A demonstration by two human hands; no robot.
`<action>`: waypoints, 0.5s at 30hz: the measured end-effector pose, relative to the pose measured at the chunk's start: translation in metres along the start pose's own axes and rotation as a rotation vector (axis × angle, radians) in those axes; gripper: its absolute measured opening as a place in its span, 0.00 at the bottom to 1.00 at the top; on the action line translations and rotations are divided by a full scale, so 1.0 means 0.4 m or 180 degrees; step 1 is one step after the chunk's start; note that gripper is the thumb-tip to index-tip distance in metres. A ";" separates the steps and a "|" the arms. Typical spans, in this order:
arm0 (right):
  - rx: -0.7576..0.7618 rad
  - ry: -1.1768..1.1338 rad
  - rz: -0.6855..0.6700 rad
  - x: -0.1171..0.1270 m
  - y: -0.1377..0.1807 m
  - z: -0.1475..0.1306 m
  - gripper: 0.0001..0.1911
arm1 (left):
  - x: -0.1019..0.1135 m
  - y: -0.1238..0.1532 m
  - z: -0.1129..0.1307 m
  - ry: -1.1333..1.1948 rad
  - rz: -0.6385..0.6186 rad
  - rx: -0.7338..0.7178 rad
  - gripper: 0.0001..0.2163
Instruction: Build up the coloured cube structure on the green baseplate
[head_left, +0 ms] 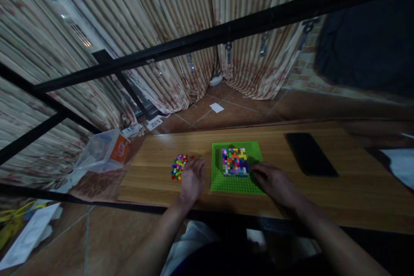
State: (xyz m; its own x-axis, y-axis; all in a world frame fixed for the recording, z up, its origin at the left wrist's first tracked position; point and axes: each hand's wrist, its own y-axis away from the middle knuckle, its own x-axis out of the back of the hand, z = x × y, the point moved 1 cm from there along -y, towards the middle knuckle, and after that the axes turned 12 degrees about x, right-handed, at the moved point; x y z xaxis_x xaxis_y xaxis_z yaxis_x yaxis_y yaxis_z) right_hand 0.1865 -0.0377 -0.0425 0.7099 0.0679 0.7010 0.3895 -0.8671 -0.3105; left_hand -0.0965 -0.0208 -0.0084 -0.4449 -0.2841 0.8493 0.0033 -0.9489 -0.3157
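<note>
A: Report build status
B: Multicoloured brick block stands on green baseplate; loose bricks, at its 9 o'clock, remain unplaced
A: Hand states?
B: Left hand: loose bricks' 4 o'clock; right hand: brick block's 4 o'clock; whether either grasps anything, cannot tell

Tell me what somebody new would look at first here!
Probably the bright green baseplate on the wooden table, with a patchwork of many-coloured bricks on it, between the left hand and the right hand. Next might come the heap of loose bricks by the left hand, then the flat black slab farther right.
</note>
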 end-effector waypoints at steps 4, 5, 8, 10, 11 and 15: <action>-0.0013 -0.0002 0.0004 -0.001 0.001 0.003 0.13 | 0.022 0.013 -0.084 -0.0445 0.0085 0.0276 0.09; -0.0030 0.0000 -0.0002 -0.002 0.001 0.004 0.13 | 0.027 0.015 -0.098 -0.0532 0.0090 0.0330 0.08; -0.0056 -0.0018 -0.0006 -0.003 0.003 0.011 0.14 | 0.039 0.014 -0.117 -0.0653 0.0009 0.0317 0.09; -0.0040 -0.0030 0.0009 -0.004 0.005 0.013 0.14 | 0.043 0.010 -0.112 -0.0644 -0.0086 0.0247 0.10; -0.0027 -0.0028 0.0018 -0.004 0.006 0.014 0.14 | 0.043 0.007 -0.105 -0.0637 -0.0135 0.0222 0.10; -0.0010 -0.0032 0.0021 -0.005 0.008 0.015 0.14 | 0.039 -0.007 -0.071 -0.0689 -0.0287 0.0095 0.10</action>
State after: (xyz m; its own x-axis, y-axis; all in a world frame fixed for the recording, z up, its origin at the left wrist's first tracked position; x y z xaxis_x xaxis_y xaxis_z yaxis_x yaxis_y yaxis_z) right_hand 0.1900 -0.0374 -0.0486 0.7184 0.0671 0.6924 0.3829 -0.8691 -0.3130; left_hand -0.1288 -0.0184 -0.0065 -0.2420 -0.2178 0.9455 0.0002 -0.9745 -0.2244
